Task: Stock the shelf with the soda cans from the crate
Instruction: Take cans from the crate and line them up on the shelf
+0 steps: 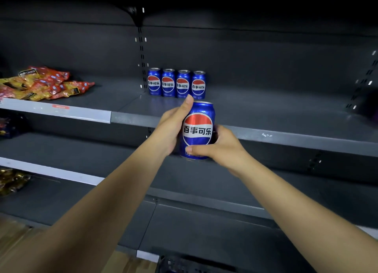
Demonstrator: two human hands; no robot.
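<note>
The shelf (266, 117) is dark grey metal with a raised front edge. The can is held in the air in front of this edge and partly lower than it. If it goes forward without rising enough, its bottom probably hits the edge and it tips.

The row of four cans (176, 84) stands upright at the back of the shelf, side by side and seemingly touching, labels to the front. The next place seems to be just right of the fourth one. A push from the side there could shake the whole row, because the cans stand so close.

The can (197, 129) is blue and glossy, with a red, white and blue round emblem and dark characters facing the camera. It is nearly upright and looks undented.

The left hand (172, 127) grips its left side, thumb up near the top rim. The right hand (224, 148) grips it low, thumb across the front. When one hand lets go, the smooth metal may slip.
</note>
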